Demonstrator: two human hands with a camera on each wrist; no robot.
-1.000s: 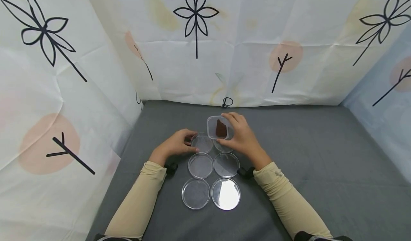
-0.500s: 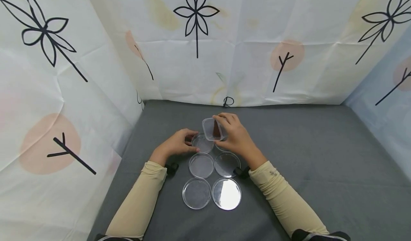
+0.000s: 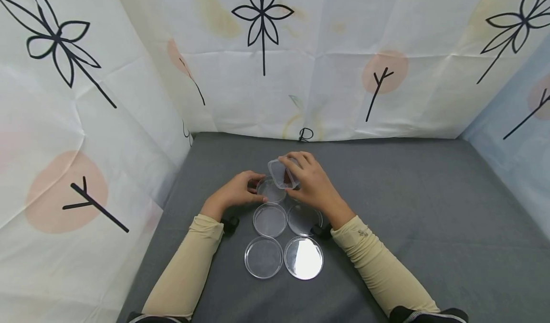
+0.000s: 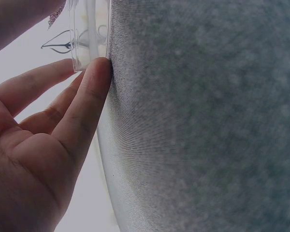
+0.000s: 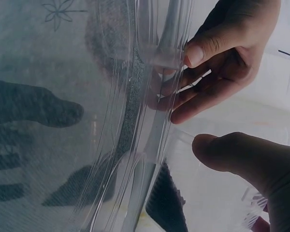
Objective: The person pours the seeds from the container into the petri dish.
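My left hand steadies a clear petri dish in the back row, thumb and fingers at its rim. In the left wrist view the thumb presses the edge of the clear dish. My right hand grips a small clear plastic tub by its sides, tilted left above that dish. Dark brown granular stuff lies inside the tub, partly hidden by the right fingers in the head view. Whether any has fallen into the dish cannot be made out.
More petri dishes stand in rows nearer the body: middle left, middle right, front left and front right. The dish at back right is hidden by the right hand. Grey cloth covers the table; a patterned curtain hangs behind.
My right hand has moved left with the tub and tipped it further, over the back-left dish. The left hand stays at the dish's rim.
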